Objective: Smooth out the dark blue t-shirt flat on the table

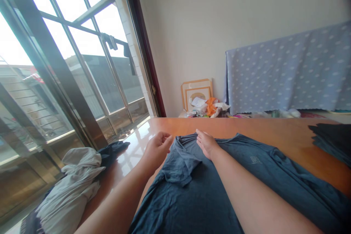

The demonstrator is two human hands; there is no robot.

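A dark blue T-shirt (203, 197) lies spread on the table below both hands. Its left sleeve (181, 170) is folded inward over the body, and a small pale print (256, 159) shows on the right part. Just beside the folded edge near the top, my left hand (158, 148) hovers with loosely bent fingers and nothing visible in them. Over the upper part of the shirt is my right hand (207, 144), its fingers stretched out and holding nothing. Whether its lower side touches the cloth is hard to see.
The glossy wooden table (276, 129) carries a heap of grey clothes (74, 179) at the left edge and a stack of dark folded clothes (333, 140) at the right. Behind stand picture frames (197, 87) and a polka-dot cloth (276, 69). Glass windows (101, 76) line the left.
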